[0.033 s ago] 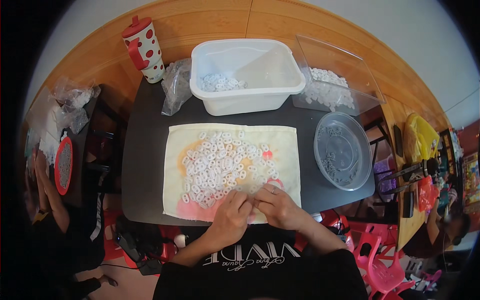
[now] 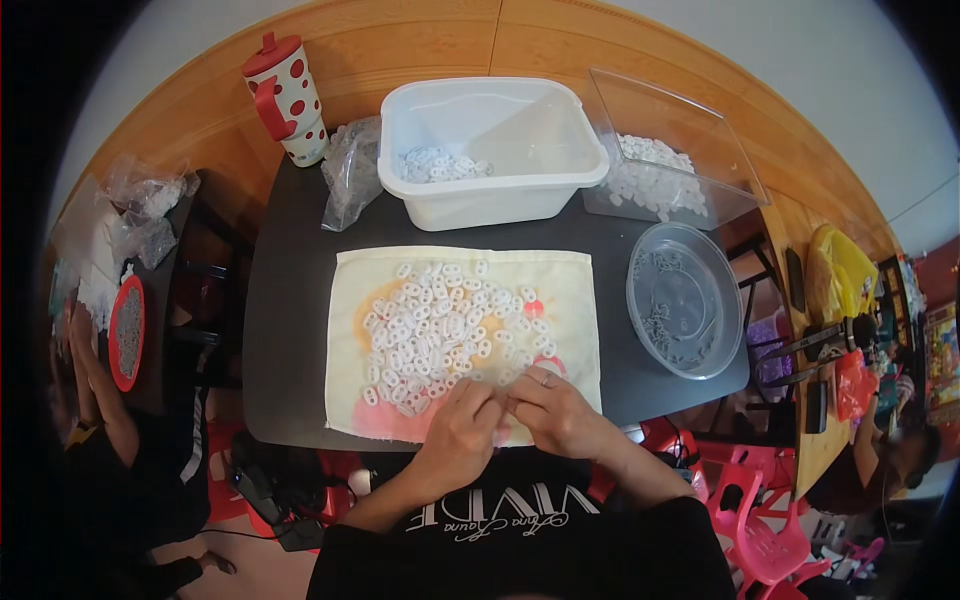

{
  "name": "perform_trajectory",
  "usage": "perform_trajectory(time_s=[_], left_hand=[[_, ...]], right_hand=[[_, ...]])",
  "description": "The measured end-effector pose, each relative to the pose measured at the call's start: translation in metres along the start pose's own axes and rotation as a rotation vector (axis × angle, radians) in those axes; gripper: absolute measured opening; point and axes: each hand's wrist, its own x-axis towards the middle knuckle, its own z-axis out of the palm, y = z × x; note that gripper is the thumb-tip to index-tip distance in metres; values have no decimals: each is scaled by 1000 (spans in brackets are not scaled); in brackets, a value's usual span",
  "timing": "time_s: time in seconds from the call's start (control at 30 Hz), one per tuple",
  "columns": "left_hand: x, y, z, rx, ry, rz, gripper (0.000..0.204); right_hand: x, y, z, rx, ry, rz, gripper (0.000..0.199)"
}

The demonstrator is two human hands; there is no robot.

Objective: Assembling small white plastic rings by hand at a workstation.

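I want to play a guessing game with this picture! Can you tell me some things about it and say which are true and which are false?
1. Both hands, the left hand and the right hand, meet at the cloth's near edge. True.
2. The white plastic pieces lie on a blue cloth. False: it is cream with orange and pink patches.
3. The white tub holds a few pieces. True.
4. The spotted cup stands right of the tub. False: it stands left.

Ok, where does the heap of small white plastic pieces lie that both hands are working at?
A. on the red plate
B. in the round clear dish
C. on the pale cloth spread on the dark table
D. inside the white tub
C: the white pieces lie spread on the pale cloth, with the left hand and right hand meeting at its near edge.
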Motion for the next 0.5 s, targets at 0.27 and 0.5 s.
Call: perform_trajectory(time_s=[0.27,0.5], left_hand=[[-3,7,-2,-133,9,-181,38],[-8,5,4,-107,94,-82,35]], right_hand=[[-5,1,-31,-169,302,-12,25],[75,63,-198,-830,687,163,6]])
